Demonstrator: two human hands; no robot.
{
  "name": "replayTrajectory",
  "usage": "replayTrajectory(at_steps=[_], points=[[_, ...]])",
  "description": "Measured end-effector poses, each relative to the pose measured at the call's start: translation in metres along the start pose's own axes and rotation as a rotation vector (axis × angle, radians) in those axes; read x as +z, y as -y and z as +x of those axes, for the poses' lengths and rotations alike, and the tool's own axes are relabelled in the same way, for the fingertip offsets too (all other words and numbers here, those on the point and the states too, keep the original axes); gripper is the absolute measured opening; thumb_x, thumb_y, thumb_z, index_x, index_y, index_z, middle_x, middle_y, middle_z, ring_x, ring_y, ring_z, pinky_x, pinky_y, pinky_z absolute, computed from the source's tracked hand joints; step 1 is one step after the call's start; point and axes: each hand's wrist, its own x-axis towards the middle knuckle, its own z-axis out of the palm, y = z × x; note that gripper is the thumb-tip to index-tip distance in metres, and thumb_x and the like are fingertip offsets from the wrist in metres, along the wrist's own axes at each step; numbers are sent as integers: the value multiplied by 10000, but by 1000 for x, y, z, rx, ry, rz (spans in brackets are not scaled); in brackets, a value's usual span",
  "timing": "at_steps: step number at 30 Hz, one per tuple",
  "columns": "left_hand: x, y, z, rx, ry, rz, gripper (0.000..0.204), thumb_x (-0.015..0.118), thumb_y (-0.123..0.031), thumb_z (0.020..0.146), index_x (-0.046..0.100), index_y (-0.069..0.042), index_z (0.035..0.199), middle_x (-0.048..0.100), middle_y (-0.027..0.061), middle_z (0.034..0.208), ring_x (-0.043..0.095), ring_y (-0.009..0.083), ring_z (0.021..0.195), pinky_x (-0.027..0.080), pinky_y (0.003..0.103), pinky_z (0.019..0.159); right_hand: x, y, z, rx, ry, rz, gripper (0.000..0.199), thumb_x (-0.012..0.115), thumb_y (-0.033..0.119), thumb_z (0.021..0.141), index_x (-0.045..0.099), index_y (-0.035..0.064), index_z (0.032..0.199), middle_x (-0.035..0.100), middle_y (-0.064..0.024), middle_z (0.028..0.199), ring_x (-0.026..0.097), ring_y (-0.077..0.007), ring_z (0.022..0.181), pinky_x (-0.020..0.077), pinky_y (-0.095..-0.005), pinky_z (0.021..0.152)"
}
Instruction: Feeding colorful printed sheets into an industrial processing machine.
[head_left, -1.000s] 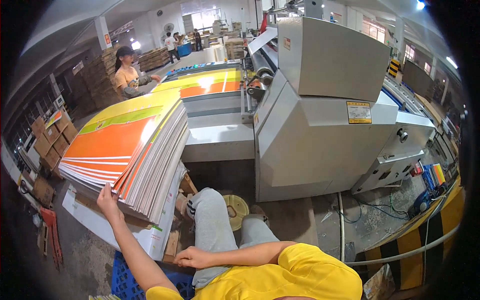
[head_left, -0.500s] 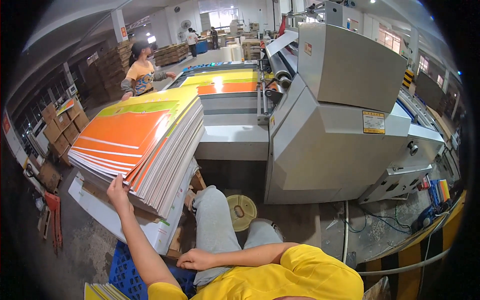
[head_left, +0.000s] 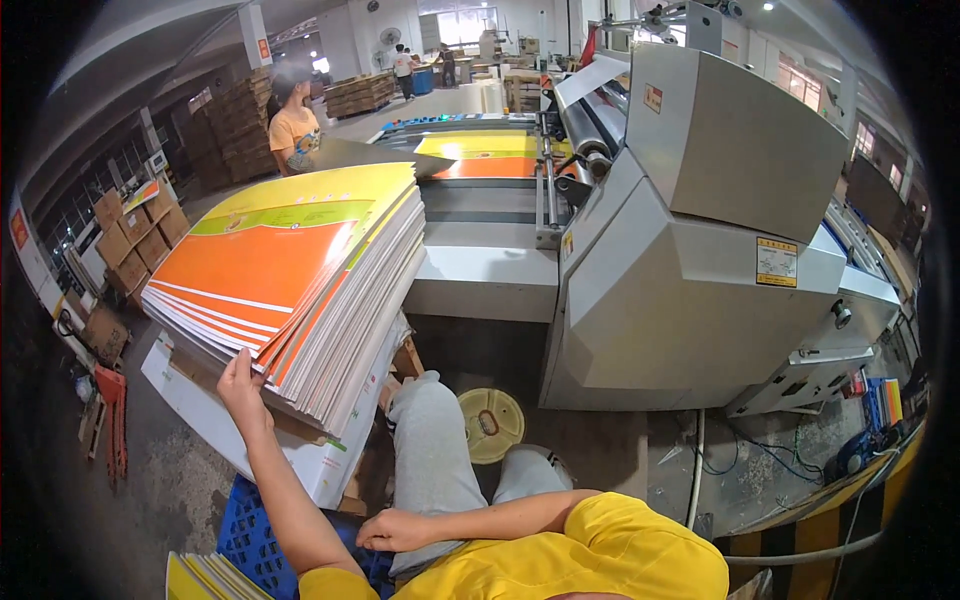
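Observation:
A tall stack of printed sheets, orange, green and yellow on top, stands at my left on a white board. My left hand is at the stack's near corner, its fingers closed on the edges of the upper printed sheets. Those edges fan out in white-bordered steps. My right hand rests on my grey-trousered thigh, fingers curled in, with nothing visible in it. Across the stack, a co-worker in an orange shirt is beside a raised sheet whose grey underside shows; the co-worker's hands are hidden.
A large grey machine with rollers stands ahead and to the right; a printed sheet lies on its feed table. A round yellow lid is by my feet. A blue plastic crate and more sheets are at lower left, cartons farther off.
A sheet has come up off the stack's far side beside the co-worker, tilted toward the feed table. The view has shifted a little. My two hands stay in the same places.

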Motion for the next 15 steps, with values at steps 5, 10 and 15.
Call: replayTrajectory(at_steps=[5,10,15], points=[[0,-1,-1,-3,-18,4,181,514,-166,851,591,-5,820,571,23,744,511,75,624,431,210,541,-5,2,-1,31,50,-39,192,501,151,773,591,4,858,616,-138,826,588,-299,749,457,-360,640],[0,-2,-1,-5,-15,14,185,516,-170,851,588,-1,835,570,23,742,510,73,623,435,215,546,-8,-3,-5,72,95,-17,220,479,139,790,572,-12,921,602,-124,881,573,-291,789,446,-349,664],[-4,3,1,-13,-10,-15,189,523,-172,848,583,7,838,570,25,739,506,72,619,435,218,547,-13,4,-4,115,113,-32,222,477,137,787,573,-12,921,604,-122,898,574,-290,801,447,-349,674]])
